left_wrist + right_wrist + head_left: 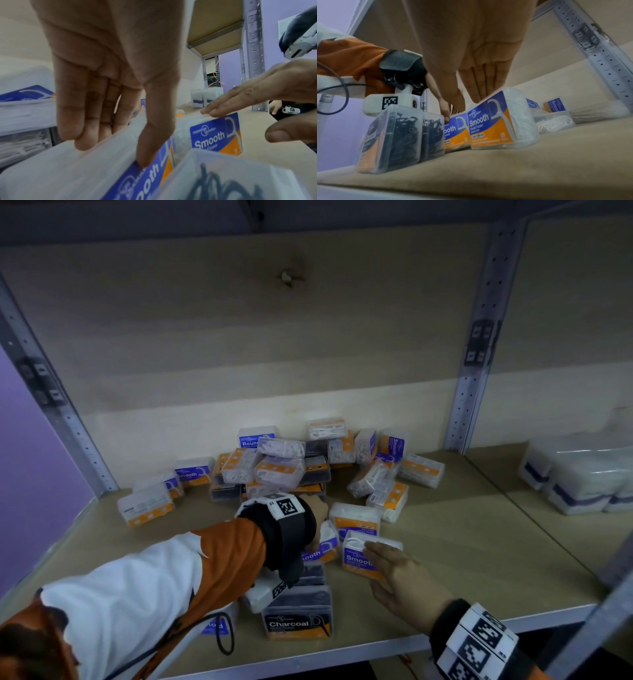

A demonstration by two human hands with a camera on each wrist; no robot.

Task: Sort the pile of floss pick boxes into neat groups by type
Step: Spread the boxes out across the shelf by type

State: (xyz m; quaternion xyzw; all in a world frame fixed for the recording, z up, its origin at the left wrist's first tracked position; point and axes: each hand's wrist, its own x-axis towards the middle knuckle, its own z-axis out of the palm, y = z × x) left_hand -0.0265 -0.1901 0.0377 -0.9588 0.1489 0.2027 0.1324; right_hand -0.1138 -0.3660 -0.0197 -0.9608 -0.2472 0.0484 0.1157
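Observation:
A jumbled pile of floss pick boxes [281,467] lies at the back of the wooden shelf [479,559]. In front of it stand two blue-and-orange Smooth boxes. My left hand [317,508] [120,115] pinches the left Smooth box [322,553] [137,178] [453,132], fingers on its top edge and thumb on the label. My right hand [394,570] [471,67] rests straight fingers on top of the right Smooth box [358,558] [214,136] [489,128], its thumb held clear. Two Charcoal boxes [298,618] [392,138] stand near the front edge.
A Round box [214,626] sits under my left forearm. Clear tubs [582,477] stand on the neighbouring shelf to the right, beyond a perforated metal upright [472,371]. Another upright [68,419] borders the left side. Bare shelf lies right of the Smooth boxes.

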